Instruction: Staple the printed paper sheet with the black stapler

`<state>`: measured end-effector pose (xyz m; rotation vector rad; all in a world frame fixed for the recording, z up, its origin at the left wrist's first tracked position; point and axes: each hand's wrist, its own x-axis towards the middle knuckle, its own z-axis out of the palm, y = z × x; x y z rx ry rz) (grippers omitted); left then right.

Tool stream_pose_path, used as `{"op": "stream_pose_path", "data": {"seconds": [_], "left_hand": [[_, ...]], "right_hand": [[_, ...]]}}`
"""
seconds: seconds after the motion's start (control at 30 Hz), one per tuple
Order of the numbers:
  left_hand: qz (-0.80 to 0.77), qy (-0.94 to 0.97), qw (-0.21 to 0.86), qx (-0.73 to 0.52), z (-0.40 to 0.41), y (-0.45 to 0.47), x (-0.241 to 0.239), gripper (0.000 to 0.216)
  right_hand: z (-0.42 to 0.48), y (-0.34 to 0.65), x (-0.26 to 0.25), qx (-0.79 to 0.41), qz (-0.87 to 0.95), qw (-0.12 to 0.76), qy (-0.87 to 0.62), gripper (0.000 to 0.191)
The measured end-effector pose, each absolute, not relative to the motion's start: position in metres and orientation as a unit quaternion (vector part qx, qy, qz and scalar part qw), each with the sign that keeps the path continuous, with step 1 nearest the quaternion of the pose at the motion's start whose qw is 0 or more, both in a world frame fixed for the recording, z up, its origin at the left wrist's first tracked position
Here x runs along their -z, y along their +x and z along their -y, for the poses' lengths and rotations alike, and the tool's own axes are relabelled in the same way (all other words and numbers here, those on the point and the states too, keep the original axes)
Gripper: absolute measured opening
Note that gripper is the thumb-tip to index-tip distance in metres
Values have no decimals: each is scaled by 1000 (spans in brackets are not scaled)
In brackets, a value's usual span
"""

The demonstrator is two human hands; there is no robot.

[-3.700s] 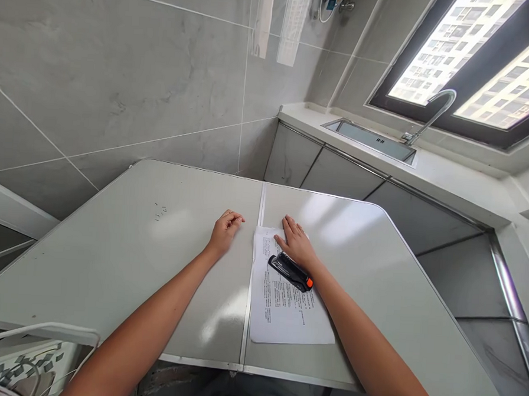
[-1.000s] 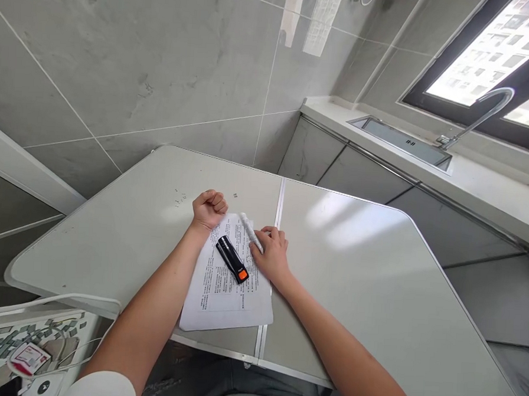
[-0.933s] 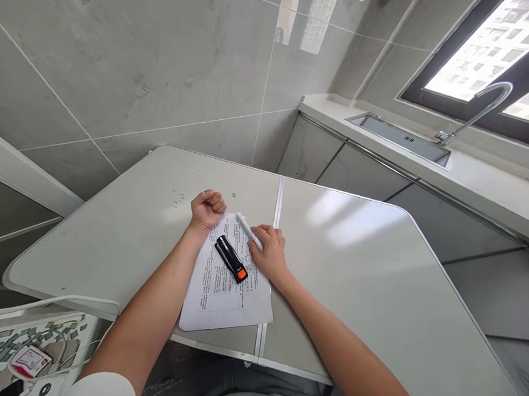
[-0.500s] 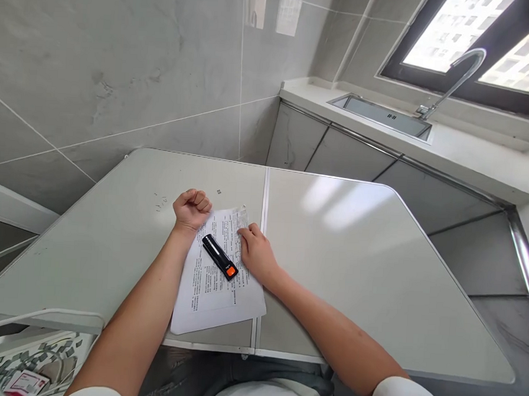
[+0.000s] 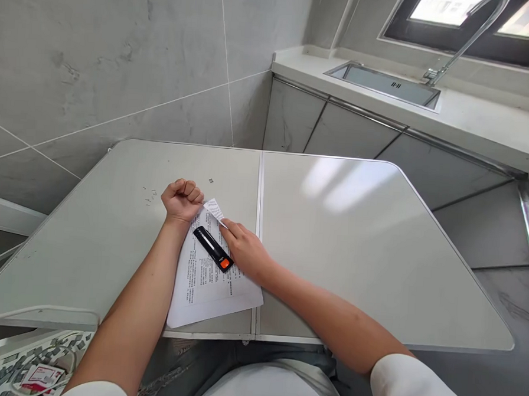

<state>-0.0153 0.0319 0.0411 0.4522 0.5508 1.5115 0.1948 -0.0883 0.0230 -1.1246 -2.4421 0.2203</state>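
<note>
I look down on a big grey worktop [image 5: 355, 238]. A sheet of paper [image 5: 210, 290] lies at its near edge. My left hand [image 5: 182, 198] sits at the paper's top left side. Its grip is curled tight in a fist, and I see nothing in it. My right hand [image 5: 244, 253] lies on the paper, with its fingertips [image 5: 227, 224] at the turned-up corner [image 5: 214, 207]. I cannot tell if that grip pinches the corner or only presses it. The black stapler [image 5: 211, 246] lies on the paper between both hands. Its long side runs from 10 o'clock to 4 o'clock, with the orange end at 4. It is at 9 o'clock from my right hand, just beside it, so that hand is nearer.
</note>
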Motion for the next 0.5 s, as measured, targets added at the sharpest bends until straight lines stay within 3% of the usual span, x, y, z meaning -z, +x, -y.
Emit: {"op": "stream_pose_path", "data": {"seconds": [0.17,0.3,0.5], "left_hand": [[-262,191,670,-668,-32,-14,-42,57],[-248,208,681,-657,-33,-15,-40,56],[-257,215,680,-652,-33,-14,-41,59]], "right_hand": [[87,197,-27,-70,859,153,-484,32],[94,191,-33,-7,897,110,-428,25],[101,186,-33,38,907,120,-402,27]]}}
